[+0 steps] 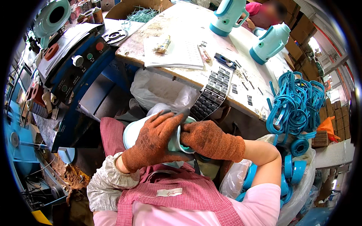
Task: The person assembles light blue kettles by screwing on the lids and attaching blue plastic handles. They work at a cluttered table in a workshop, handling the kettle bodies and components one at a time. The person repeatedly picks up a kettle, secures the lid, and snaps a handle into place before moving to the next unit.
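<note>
Checked apron lies below both grips; pale vessel under the left.
The vessel extends leftward, long axis roughly sideways; the left hand clasps it; the right hand, nearer the open mouth, crooks at its rim, hold unclear.
</note>
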The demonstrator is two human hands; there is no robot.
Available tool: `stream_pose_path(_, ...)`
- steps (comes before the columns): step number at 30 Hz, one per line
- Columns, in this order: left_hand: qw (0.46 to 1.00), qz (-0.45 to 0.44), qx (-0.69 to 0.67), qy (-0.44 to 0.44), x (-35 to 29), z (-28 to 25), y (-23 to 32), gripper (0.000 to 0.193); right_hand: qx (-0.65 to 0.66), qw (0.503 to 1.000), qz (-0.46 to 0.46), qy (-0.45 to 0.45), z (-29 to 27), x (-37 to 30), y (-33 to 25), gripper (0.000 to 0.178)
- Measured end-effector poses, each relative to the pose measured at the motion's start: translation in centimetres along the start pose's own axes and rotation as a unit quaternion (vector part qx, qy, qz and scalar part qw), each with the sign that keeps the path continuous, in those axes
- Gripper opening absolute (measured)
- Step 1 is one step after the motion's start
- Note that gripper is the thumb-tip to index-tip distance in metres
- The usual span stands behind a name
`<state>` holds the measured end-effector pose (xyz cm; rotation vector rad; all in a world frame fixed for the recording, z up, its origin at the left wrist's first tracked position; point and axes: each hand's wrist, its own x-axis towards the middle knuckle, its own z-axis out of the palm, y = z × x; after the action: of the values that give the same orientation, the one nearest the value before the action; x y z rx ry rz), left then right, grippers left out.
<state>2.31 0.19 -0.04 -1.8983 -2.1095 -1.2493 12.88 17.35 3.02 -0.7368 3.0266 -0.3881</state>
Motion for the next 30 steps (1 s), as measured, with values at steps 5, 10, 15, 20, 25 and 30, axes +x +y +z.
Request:
stream_pose_path(5, 1.000, 0.001, -0.003, -0.026, 0.9, -0.2, -0.7, 0.100, 0.078, 0.996, -0.042, 0.025, -0.6, -0.1, 1.5, 0.028)
stream_pose_path(10, 1.000, 0.011, -0.018, -0.014, 1.0, -0.2, -1.5, 0.101, 0.077, 0.993, -0.061, 0.067, -0.9, 0.3, 1.6, 0.028)
stream_pose_path(15, 0.999, 0.025, -0.040, -0.006, 0.0, -0.5, -1.6, 0.102, 0.090, 0.991, -0.093, 0.018, -0.8, 0.5, 1.3, 0.026)
stream_pose_path(20, 0.998, 0.025, -0.049, -0.006, -0.7, -0.7, -1.3, 0.102, 0.104, 0.984, -0.141, -0.033, 0.1, 0.7, 1.3, 0.023)
stream_pose_path(25, 0.998, 0.032, -0.051, -0.006, -0.9, -0.5, -1.2, 0.103, 0.111, 0.985, -0.123, -0.047, 1.2, 0.2, 1.3, 0.023)
stream_pose_path(30, 0.998, 0.043, -0.041, 0.004, -1.0, 0.0, -1.0, 0.102, 0.064, 0.996, -0.059, -0.024, 1.6, -0.5, 0.4, 0.023)
